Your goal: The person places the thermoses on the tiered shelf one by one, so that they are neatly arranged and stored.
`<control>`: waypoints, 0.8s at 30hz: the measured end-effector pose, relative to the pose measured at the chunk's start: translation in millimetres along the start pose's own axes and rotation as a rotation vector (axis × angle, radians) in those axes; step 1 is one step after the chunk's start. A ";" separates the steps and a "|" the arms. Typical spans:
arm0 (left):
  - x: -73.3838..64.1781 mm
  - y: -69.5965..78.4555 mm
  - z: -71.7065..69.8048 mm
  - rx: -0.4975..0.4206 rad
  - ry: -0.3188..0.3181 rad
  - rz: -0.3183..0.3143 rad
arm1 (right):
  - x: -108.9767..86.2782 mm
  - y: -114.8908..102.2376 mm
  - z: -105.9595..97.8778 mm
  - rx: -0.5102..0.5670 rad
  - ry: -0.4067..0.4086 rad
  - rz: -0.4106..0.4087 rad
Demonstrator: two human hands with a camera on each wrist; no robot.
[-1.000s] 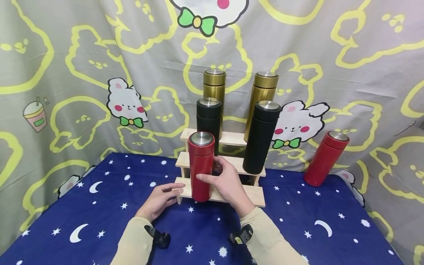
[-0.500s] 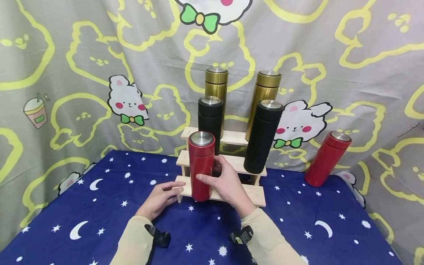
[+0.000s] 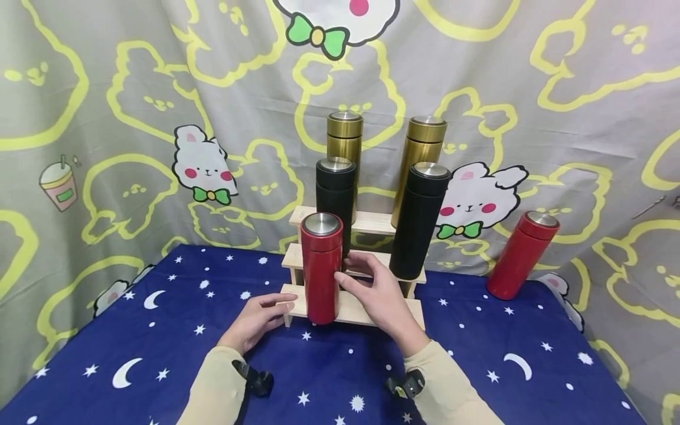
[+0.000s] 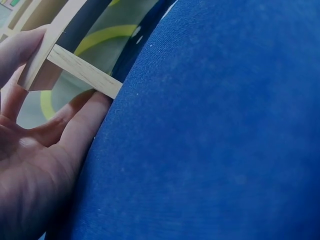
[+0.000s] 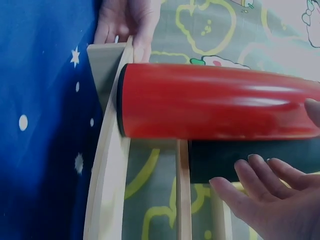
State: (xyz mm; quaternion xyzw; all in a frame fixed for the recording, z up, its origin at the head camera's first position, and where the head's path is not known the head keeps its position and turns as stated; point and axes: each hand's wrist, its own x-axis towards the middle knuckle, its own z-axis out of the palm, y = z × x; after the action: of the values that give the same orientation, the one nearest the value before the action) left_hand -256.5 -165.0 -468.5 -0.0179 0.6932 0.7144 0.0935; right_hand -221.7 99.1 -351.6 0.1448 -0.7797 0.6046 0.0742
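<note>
A red thermos flask with a steel-topped lid stands upright on the lowest step of a three-step wooden stand. My right hand is at its right side, fingers spread behind and thumb near its wall. In the right wrist view the fingers are apart from the red flask; whether the thumb touches it I cannot tell. My left hand holds the left end of the lowest step. The left wrist view shows its fingers above the board and against its leg.
Two black flasks stand on the middle step and two gold flasks on the top one. Another red flask stands on the blue star-patterned cloth at the right. A patterned curtain hangs behind.
My right hand has let go of the red flask and drawn a little to the right. The flask stays on the lowest step, and my left hand has hardly moved.
</note>
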 end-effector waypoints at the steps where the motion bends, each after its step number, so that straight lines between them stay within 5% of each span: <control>1: -0.1 -0.3 -0.3 0.000 0.002 0.000 | -0.8 0.3 -1.6 0.000 -0.001 -0.006; 13: -2.3 -0.1 -2.9 0.020 0.004 0.000 | -11.0 5.4 -14.9 -0.071 -0.031 -0.034; 24: -1.2 0.2 -0.6 0.021 -0.004 0.012 | -23.5 12.6 -47.8 -0.074 -0.072 -0.074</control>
State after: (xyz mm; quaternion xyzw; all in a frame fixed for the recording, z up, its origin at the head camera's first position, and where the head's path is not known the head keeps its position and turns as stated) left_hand -255.4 -165.7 -468.1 -0.0115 0.7004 0.7078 0.0909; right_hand -206.3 151.3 -357.7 0.1921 -0.7980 0.5664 0.0737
